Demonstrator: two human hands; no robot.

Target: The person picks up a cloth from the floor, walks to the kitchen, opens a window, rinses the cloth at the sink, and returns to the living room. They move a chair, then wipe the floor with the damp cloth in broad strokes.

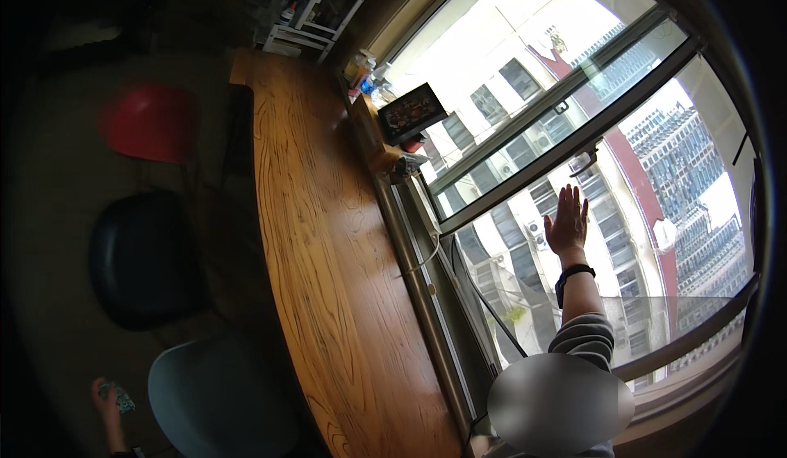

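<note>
My right hand (567,223) is raised in front of a sliding window pane, its fingers straight and its thumb apart. It holds nothing. Whether the palm meets the glass I cannot tell. A black wristband (573,280) circles that wrist, below it a pushed-up grey sleeve (584,338). Just above the fingertips is a window handle (584,162). Far off at the lower left, my left hand (104,396) grips a crumpled green patterned cloth (123,399). A blurred oval hides the area below my right sleeve.
A long wooden table (326,230) runs along the window. Red (154,123), black (147,261) and grey-blue (209,396) chairs stand beside it. A framed picture (412,112) and bottles (363,68) sit by the sill. A black cable (498,313) hangs before the glass.
</note>
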